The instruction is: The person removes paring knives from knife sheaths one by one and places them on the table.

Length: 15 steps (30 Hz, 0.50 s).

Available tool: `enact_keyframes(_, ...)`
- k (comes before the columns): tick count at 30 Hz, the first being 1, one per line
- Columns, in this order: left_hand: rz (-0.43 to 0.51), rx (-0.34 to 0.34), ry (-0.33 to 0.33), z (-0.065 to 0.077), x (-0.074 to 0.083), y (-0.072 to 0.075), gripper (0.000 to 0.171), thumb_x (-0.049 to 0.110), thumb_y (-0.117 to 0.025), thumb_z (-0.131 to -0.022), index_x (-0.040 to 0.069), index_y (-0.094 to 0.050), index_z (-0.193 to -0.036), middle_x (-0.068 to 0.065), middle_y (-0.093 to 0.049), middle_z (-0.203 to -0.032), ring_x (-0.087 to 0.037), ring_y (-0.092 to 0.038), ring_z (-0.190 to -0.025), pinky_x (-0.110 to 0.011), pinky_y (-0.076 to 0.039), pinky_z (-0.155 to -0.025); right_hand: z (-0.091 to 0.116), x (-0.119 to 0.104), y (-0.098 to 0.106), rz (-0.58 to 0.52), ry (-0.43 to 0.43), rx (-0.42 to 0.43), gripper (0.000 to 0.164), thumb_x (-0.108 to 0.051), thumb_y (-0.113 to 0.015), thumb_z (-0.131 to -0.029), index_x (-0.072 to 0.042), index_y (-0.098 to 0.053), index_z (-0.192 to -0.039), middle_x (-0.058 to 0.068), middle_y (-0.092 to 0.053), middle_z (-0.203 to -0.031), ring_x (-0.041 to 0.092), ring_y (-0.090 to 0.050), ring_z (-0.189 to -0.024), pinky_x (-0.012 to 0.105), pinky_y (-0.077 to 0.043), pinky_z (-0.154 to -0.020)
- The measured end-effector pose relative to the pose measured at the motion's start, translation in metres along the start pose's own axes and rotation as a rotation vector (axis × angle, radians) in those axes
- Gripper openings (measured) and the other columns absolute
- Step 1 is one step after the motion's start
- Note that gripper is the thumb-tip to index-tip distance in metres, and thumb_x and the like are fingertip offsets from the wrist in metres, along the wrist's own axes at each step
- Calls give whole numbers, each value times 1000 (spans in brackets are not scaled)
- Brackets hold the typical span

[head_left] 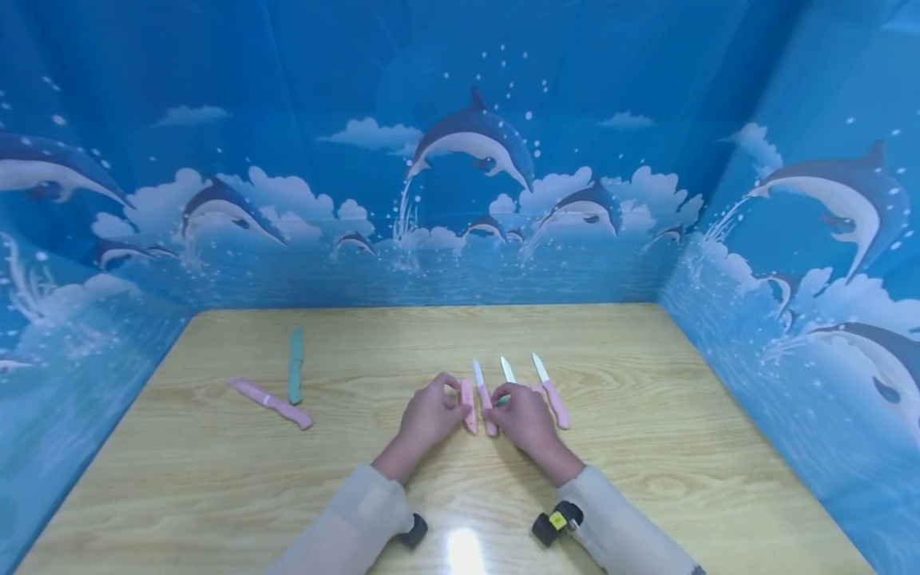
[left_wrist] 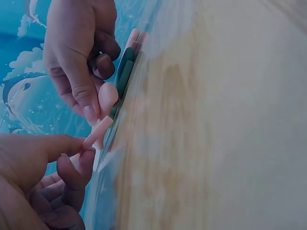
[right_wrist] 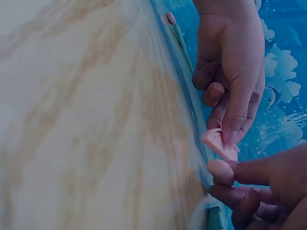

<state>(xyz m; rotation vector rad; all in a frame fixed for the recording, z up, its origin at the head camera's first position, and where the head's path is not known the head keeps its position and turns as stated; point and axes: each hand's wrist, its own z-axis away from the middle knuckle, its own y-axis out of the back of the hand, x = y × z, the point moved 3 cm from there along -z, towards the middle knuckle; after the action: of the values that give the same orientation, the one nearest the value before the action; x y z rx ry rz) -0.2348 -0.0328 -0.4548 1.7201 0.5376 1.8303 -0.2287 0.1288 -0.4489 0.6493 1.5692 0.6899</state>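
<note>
My left hand pinches a flat pink knife sheath between thumb and fingers. Right beside it, my right hand grips the pink handle of a small knife, its pale blade pointing away from me. In the right wrist view the sheath and the rounded handle end are close together. A second blade sticks out beyond the right hand, which hides most of its green handle. Just right of that hand lies another bare knife with a pink handle.
On the left of the wooden table lie a green sheathed knife and a pink sheathed knife. Blue dolphin-printed curtains stand along the back and sides.
</note>
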Motion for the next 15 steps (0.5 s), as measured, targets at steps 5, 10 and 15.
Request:
enact_keyframes(5, -30, -13, 6, 1, 3, -2, 34, 19, -75, -79, 12, -56, -107, -6, -70, -82, -14, -59, -61, -27, -50, -53, 0, -2, 0, 27, 11, -13, 22, -20, -80, -73, -10, -64, -83, -2, -59, -55, 11, -50, -46, 23, -40, -38)
enact_keyframes(10, -51, -24, -15, 2, 5, -5, 25, 21, -75, -80, 13, -57, -96, -4, -69, -79, -14, -59, -61, -29, -49, -54, 0, -2, -1, 62, 21, -14, 23, -24, -80, -73, -11, -62, -81, -3, -58, -55, 10, -50, -46, 23, -39, -38)
enact_keyframes(15, -120, -19, -62, 2, 5, -7, 19, 20, -74, -79, 13, -59, -86, 0, -65, -71, -14, -56, -59, -28, -46, -53, 0, -1, -1, 86, 37, -3, 23, -24, -79, -74, -10, -63, -81, -3, -61, -56, 10, -51, -46, 24, -40, -38)
